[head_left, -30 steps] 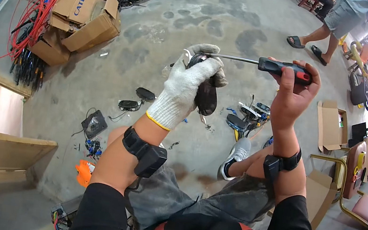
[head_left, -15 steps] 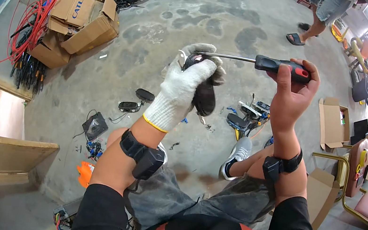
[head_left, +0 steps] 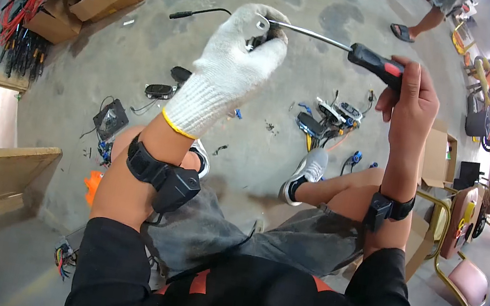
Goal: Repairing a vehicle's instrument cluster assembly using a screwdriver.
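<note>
A small dark part with a pale metal ring [head_left: 262, 35] is held, mostly hidden, in the left hand [head_left: 234, 56], which is covered by a white knitted glove with a yellow hem [head_left: 192, 104] and closed around it. A thin black cable with a slim plug [head_left: 181, 15] is extended to the left of the part; whether they are joined cannot be told. A black-and-red-handled screwdriver with a long steel shaft [head_left: 367, 58] is pointed at the part from its right; tip contact cannot be made out. Its handle end is gripped by the bare right hand [head_left: 414, 99], fingers curled. Below and left of the part, a black oval housing [head_left: 159, 91] is seen on the grey concrete floor [head_left: 245, 153]; below and right, a heap of black, white and blue components [head_left: 329, 120] is scattered.
</note>
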Available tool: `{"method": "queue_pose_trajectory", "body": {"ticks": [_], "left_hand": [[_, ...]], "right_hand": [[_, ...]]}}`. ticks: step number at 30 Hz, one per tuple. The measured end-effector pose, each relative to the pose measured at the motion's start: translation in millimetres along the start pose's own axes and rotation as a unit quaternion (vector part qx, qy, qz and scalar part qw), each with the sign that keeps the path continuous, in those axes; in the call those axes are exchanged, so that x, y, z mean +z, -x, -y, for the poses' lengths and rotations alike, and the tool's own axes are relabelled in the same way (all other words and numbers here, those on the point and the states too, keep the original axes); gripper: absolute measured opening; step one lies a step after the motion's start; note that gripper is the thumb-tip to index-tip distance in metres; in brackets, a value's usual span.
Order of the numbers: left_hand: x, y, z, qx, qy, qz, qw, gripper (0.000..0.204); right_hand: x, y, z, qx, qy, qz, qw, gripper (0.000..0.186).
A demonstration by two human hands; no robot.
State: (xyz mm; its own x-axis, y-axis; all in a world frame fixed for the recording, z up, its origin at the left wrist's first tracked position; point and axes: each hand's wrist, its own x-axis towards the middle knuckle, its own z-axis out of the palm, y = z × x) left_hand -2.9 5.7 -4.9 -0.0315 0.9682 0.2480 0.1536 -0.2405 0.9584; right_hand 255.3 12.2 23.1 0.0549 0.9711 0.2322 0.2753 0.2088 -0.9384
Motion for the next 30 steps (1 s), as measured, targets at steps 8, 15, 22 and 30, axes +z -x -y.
{"method": "queue_pose_trajectory", "body": {"ticks": [8,15,22,30], "left_hand": [[-2,-7,-9,-0.115,0.124,0.034,0.985,0.03],[9,-14,5,-0.101,0.016,-0.024,0.994,0.022],[7,-15,-1,-0.121,0.135,0.005,0.983,0.026],[12,-13,3,-0.104,0.045,0.002,0.994,0.024]], "right_hand": [[2,-13,-6,-0.232,-0.092,0.024,0.968,0.046],[1,-28,-16,0.2,0.086,0.086,0.972,0.063],[-1,-9,-16,-0.29,-0.027,0.016,0.956,0.046],[-5,-21,-10,0.186,-0.094,0.062,0.976,0.04]]}}
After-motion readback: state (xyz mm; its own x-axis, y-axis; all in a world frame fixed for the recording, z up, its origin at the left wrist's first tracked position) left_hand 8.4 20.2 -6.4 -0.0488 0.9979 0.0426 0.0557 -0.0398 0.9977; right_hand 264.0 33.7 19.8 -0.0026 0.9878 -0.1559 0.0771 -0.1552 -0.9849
